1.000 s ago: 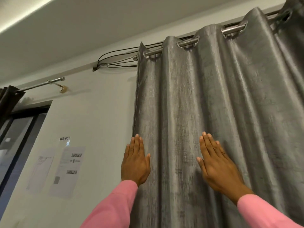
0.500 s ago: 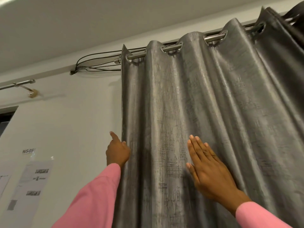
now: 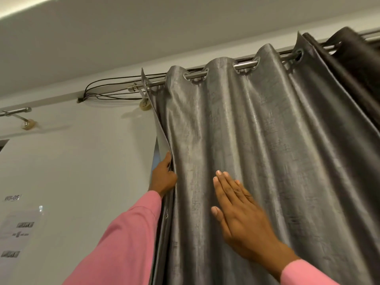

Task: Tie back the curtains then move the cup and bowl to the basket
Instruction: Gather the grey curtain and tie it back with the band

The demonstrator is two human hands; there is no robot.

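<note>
A shiny grey curtain [image 3: 257, 153] hangs by metal eyelets from a steel rod [image 3: 244, 64] and fills the right half of the head view. My left hand [image 3: 163, 175] grips the curtain's left edge, fingers tucked behind the cloth, and the pale lining shows where the edge is pulled off the wall. My right hand [image 3: 240, 214] lies flat on the front of the curtain, fingers straight and together. Both arms wear pink sleeves. A darker curtain [image 3: 355, 64] bunches at the top right. No cup, bowl or basket is in view.
The white wall [image 3: 82, 161] lies to the left, with printed sheets [image 3: 16, 233] stuck low on it. Black cables [image 3: 107, 91] run along the top of the wall to the rod's end. A second rod with its bracket [image 3: 20, 116] shows at far left.
The curtain's left edge has slid right along the rod, uncovering the rod's end and bracket. My left hand went from flat on the cloth to gripping its edge. My right hand stays flat.
</note>
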